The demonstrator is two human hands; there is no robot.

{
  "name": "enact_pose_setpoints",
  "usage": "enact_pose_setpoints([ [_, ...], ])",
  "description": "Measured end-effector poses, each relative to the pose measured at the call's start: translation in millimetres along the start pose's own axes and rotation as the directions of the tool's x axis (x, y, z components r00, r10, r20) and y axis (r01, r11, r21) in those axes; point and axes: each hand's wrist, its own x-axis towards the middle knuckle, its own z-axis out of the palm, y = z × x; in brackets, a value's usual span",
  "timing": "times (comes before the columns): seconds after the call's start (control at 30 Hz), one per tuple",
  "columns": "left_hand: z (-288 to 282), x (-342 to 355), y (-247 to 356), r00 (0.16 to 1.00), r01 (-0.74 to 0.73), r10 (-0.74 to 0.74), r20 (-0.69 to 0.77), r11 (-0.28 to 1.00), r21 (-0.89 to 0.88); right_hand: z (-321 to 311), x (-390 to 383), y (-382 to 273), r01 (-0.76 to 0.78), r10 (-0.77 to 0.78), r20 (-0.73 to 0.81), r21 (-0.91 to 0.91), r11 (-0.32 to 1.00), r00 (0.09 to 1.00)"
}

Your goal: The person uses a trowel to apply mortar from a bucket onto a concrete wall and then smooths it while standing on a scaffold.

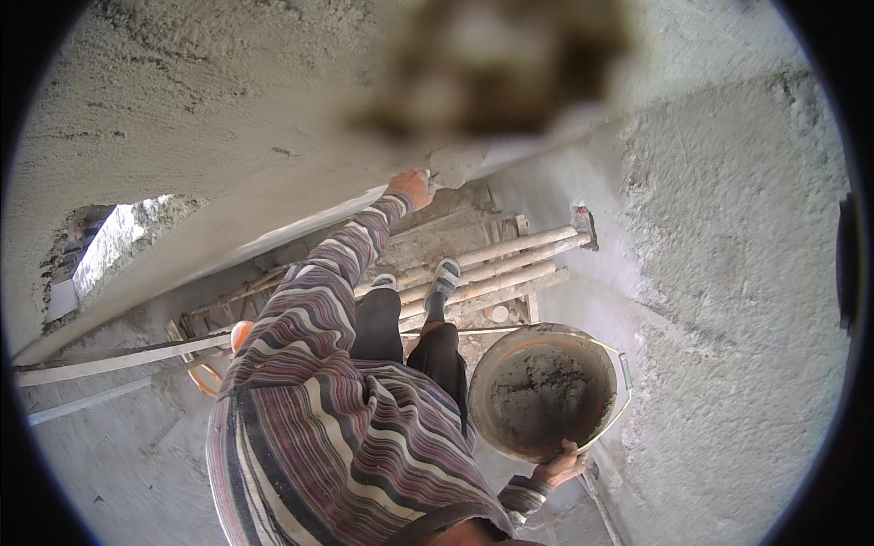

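A: Left hand (414,188), finger state?
B: Clenched round a small trowel-like tool (432,180). Only a little of it shows past the fingers; its exact kind cannot be told.

A: What lies about those fingers?
B: Just beside them, the lower edge of a rough grey plastered surface (273,118). Beyond them, a dark lump (501,64), badly out of focus, unidentified.

A: Right hand (560,466)?
B: Grasping the near rim of a round bucket (480,391), close to one end of its wire handle (626,371). Thumb and finger placement only partly visible.

A: Bucket position and contents?
B: Directly ahead of the right fingers, touching them, mouth facing the camera. Inside: grey mortar (546,391), lumpy on top. The handle hangs over to the right, its green grip away from the fingers.

A: Between the two hands?
B: Pale round poles (510,268), side by side, below the left fingers and well ahead of the right ones. A sandalled foot (446,273) shows at them; contact unclear.
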Motion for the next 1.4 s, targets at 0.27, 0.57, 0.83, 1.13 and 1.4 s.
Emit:
enact_pose_setpoints([
  [0.27, -53, -57, -12, 0.997, -0.059, 0.059, -0.043, 0.998, -0.010, 10, 11, 10, 0.007, -0.017, 0.148, 0.063, 0.998, 0.989],
  [0.57, -130, -135, -8, 0.972, -0.150, 0.155, -0.176, 0.988, 0.045, 23, 0, -4, 0.037, -0.056, 0.188, 0.106, 0.994, 0.981],
  [0.83, -199, -256, 77, 0.808, -0.588, 0.588, -0.026, 0.805, -0.079, 4, -8, 14, 0.083, -0.089, 0.082, 0.080, 0.993, 0.993],
  [1.13, -156, -186, 115, 0.325, 0.238, 0.752, 0.573, 0.522, -0.819, 12, -18, 3, 0.082, -0.091, 0.028, 0.228, 0.970, 0.995],
  [1.4, -334, -205, 119, 0.733, -0.677, 0.678, -0.051, 0.720, -0.152, 0, -30, -16, 0.065, -0.064, -0.053, 0.025, 0.998, 0.997],
])
